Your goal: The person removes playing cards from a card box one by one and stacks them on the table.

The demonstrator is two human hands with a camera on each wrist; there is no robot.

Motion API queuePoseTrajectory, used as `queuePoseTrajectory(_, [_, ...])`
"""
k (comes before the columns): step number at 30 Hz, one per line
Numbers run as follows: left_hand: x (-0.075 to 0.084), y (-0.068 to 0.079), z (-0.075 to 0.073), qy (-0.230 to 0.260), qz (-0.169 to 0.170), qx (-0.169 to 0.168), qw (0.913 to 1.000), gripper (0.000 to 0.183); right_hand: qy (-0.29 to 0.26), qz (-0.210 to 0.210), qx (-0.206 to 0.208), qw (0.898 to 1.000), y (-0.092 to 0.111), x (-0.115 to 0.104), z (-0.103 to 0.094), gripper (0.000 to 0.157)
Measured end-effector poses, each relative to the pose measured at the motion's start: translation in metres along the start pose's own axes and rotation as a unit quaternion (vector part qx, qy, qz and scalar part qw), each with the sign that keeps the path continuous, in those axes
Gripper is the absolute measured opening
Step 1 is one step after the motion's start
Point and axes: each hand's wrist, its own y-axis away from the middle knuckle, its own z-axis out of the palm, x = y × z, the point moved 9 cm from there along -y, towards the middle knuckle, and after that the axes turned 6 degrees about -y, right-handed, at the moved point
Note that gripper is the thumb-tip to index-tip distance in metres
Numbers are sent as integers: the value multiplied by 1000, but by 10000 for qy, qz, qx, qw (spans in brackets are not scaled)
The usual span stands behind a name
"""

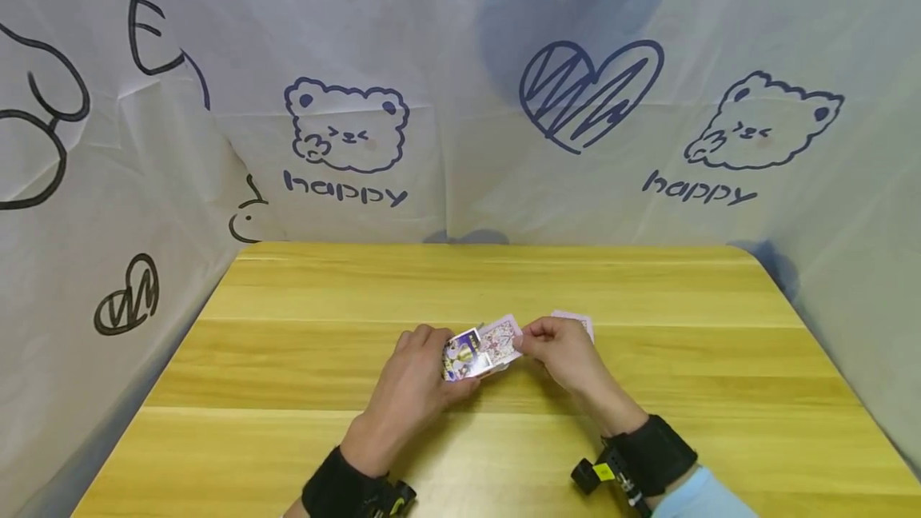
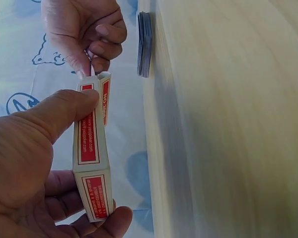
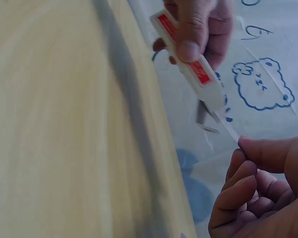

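My left hand (image 1: 410, 390) grips a playing-card box (image 1: 461, 354) above the table, its thumb along one narrow red-and-white side (image 2: 88, 131). The lid flap (image 2: 106, 99) at the end toward my right hand stands open. Pink patterned playing cards (image 1: 500, 340) stick partway out of that end. With thumb and forefinger, my right hand (image 1: 572, 358) pinches their outer edge; the other fingers are curled, as the right wrist view shows. How many cards it pinches, I cannot tell. A stack of playing cards (image 2: 145, 44) lies on the table, partly behind my right hand in the head view.
The wooden table (image 1: 302, 302) reaches back to a white cloth backdrop (image 1: 460, 102) with drawn hearts and bears. Similar cloth hangs along the left and right sides. Each wrist wears a black band (image 1: 655, 454) with a small camera.
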Motion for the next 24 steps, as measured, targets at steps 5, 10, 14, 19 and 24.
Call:
queuePoseTrajectory(5, [-4, -2, 0, -39, -126, -43, 9999, 68, -260, 40, -5, 9997, -5, -3, -12, 19])
queuePoseTrajectory(10, [-5, -2, -1, -24, -146, -8, 9999, 66, -264, 107, 66, 9996, -9, -3, -32, 18])
queuePoseTrajectory(14, [-5, -2, 0, -16, -167, -57, 9998, 68, 189, 50, -6, 9998, -14, -4, -51, 20])
queuePoseTrajectory(19, [-6, -3, 1, -25, -156, -89, 9998, 70, 695, 37, -191, 9974, -26, -6, -80, 25])
queuePoseTrajectory(24, [-6, -3, 0, -42, -103, -43, 9999, 70, 1210, 171, -686, 9901, -39, -1, -105, 24])
